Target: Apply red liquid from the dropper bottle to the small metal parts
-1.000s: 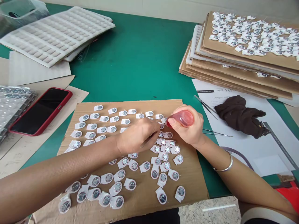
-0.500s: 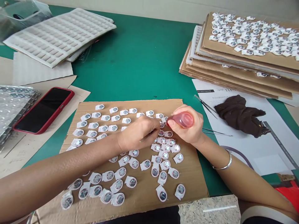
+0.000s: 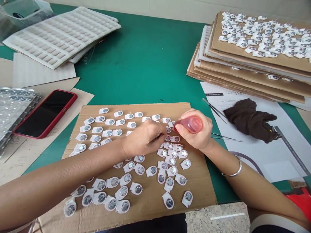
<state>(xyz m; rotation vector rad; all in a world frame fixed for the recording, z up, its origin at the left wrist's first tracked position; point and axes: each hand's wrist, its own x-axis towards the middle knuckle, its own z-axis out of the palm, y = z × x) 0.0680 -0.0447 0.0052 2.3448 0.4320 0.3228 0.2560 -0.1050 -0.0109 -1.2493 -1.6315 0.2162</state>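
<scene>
Wrapped round a small red translucent bottle [image 3: 193, 124], my right hand [image 3: 200, 132] is over the right part of a cardboard sheet [image 3: 199, 191], the bottle's narrow end pointing left. My left hand [image 3: 148, 137] is closed just left of it, with a thin metal tool [image 3: 151, 142] partly showing between the fingers. Its tip is hidden. Rows of small white tabs with round metallic pieces [image 3: 136, 188] lie on the cardboard around and below both hands. The left forearm covers some of them.
A red-cased phone [image 3: 46, 113] and white moulded trays [image 3: 63, 35] are at left. Stacked cardboard sheets [image 3: 247, 84] bearing more pieces stand back right. Tweezers [image 3: 215, 111], another metal tool [image 3: 227, 138] and a dark cloth [image 3: 247, 118] lie on paper [image 3: 277, 168] at right.
Both hands hold nearly the same pose. The bottle and my right hand have shifted very slightly to the right; the view has moved a little.
</scene>
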